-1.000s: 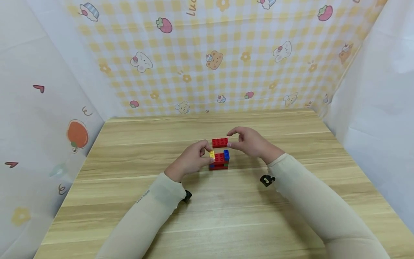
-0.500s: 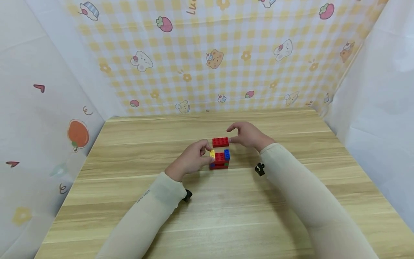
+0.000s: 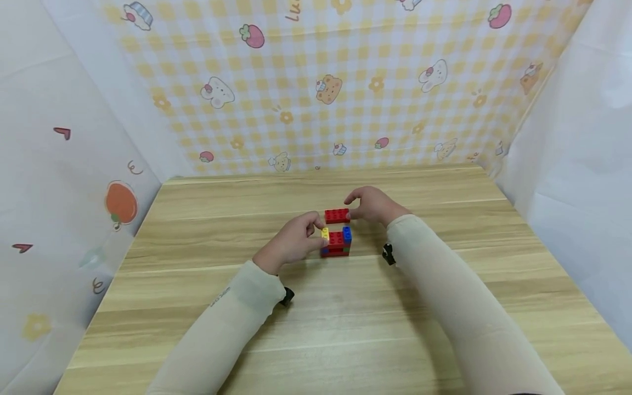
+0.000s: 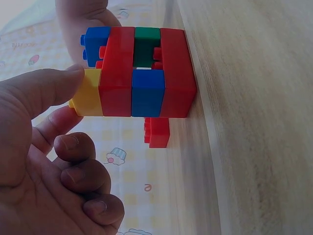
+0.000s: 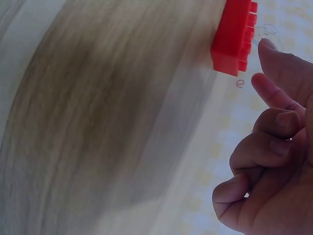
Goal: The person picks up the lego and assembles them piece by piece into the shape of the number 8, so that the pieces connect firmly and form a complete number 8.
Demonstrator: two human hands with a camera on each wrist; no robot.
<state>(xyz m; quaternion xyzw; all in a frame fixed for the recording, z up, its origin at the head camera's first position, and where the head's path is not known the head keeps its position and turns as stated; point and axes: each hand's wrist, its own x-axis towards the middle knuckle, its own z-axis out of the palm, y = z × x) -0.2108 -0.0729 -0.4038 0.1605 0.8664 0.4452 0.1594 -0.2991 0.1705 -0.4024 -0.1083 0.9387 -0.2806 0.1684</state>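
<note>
A small stack of toy building bricks stands on the table. Its bottom red brick (image 4: 178, 83) carries a blue brick (image 4: 148, 93) and a green brick (image 4: 147, 45). Across those lies another red brick (image 4: 116, 73), topped by a yellow brick (image 4: 91, 93) at its left end and a blue brick (image 3: 347, 234) at its right. My left hand (image 3: 292, 240) pinches the yellow brick between thumb and index finger. Behind the stack lies a loose red brick (image 3: 337, 215). My right hand (image 3: 372, 206) is at its right end, thumb and index finger spread, the other fingers curled.
The wooden table (image 3: 316, 340) meets a yellow checked cloth (image 3: 276, 66) with cartoon prints at the back. White cloth walls stand at left and right. Each wrist wears a small black device (image 3: 287, 297) under the sleeve.
My right hand has moved left and slightly back, toward the loose red brick's right end. The left hand keeps its pinch on the yellow brick, and the stack stays in place.
</note>
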